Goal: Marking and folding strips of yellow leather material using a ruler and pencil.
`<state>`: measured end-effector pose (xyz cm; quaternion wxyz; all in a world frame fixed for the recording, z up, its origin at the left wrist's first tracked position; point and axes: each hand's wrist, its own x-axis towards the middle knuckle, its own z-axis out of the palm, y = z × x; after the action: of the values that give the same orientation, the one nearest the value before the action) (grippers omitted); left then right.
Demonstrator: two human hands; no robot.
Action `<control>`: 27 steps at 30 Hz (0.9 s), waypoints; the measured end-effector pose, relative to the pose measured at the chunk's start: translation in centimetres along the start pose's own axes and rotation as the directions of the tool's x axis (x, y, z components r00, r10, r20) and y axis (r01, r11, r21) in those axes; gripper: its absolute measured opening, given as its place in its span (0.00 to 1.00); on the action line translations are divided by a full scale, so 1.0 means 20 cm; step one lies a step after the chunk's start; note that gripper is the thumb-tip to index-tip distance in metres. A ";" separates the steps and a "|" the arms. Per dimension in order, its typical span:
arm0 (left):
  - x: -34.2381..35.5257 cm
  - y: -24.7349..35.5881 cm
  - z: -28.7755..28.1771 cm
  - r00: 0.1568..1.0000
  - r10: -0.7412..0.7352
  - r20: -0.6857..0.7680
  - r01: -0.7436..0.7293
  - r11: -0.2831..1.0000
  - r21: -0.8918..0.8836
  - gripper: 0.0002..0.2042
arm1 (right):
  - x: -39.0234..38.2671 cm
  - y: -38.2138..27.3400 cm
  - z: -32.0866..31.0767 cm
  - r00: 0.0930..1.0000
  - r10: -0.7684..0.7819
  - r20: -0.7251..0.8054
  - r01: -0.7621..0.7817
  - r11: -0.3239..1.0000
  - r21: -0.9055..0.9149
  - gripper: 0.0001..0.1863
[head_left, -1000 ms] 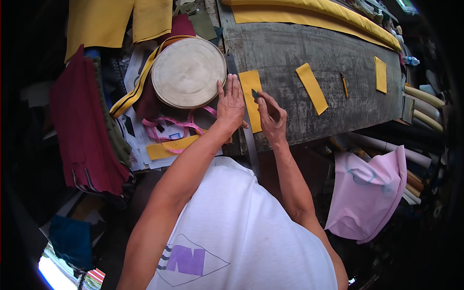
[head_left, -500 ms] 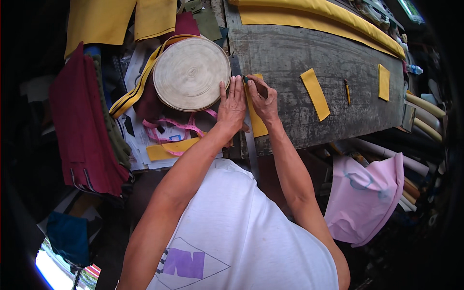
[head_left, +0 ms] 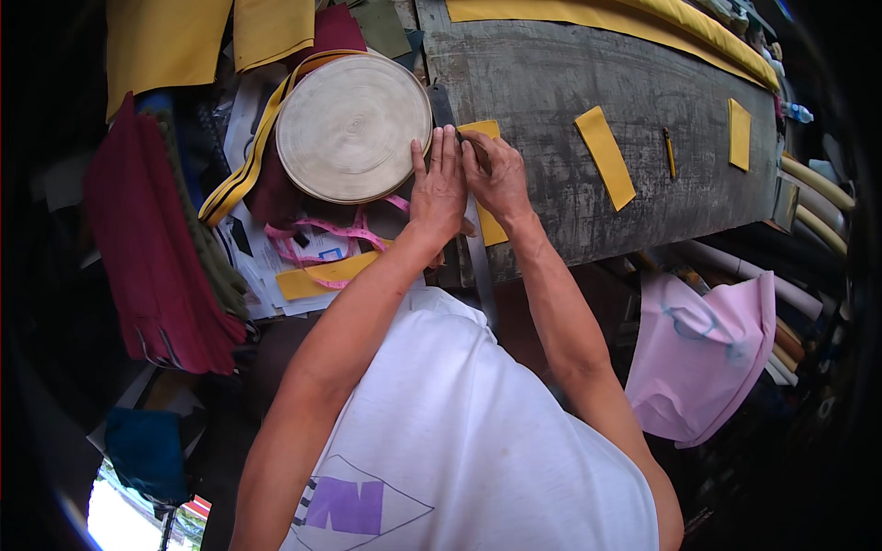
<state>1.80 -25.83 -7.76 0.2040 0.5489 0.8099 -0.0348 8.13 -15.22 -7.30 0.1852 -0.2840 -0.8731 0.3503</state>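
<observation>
Steel, one straight ruler point(head_left: 480, 268), head view: we list it lying lengthwise on the worn dark table point(head_left: 551, 83), its lower end past the near edge.

Left hand point(head_left: 439, 193): palm down, fingers long and nearly straight, laid along the ruler and gripping nothing. We judge this flat press is there to stop the ruler sliding. Its little finger comes to the rim of the coiled cream webbing roll point(head_left: 354, 129); whether they touch, we cannot tell.

Right hand point(head_left: 499, 184): narrow, fingertips pinched on a small dark piece point(head_left: 459, 136), mostly hidden, so its kind stays unlisted. We read its place at the ruler's edge, close by the left fingertips, as letting the straight side guide it.

Yellow fabric strip point(head_left: 496, 230), one: on the table beneath the right hand, beside the ruler, both ends showing. We suppose it sits there to line up with the straight edge.

Further right, set apart, perhaps for working room: second yellow strip point(head_left: 605, 158), yellow pencil point(head_left: 670, 153), third yellow strip point(head_left: 739, 135).

Left side: black-striped yellow strap point(head_left: 241, 174) curving round the roll; pink measuring tape point(head_left: 322, 228), loosely looped, partly over a yellow offcut point(head_left: 303, 283).
</observation>
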 end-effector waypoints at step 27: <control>0.00 -0.02 -0.02 1.000 -0.001 0.025 0.001 1.000 0.023 0.74 | -0.02 0.00 0.05 0.957 0.290 0.007 -0.257 0.838 0.482 0.12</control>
<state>1.42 -25.88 -7.50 0.2076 0.5503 0.8071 -0.0508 7.89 -15.95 -7.96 0.2262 -0.3626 -0.7034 0.5679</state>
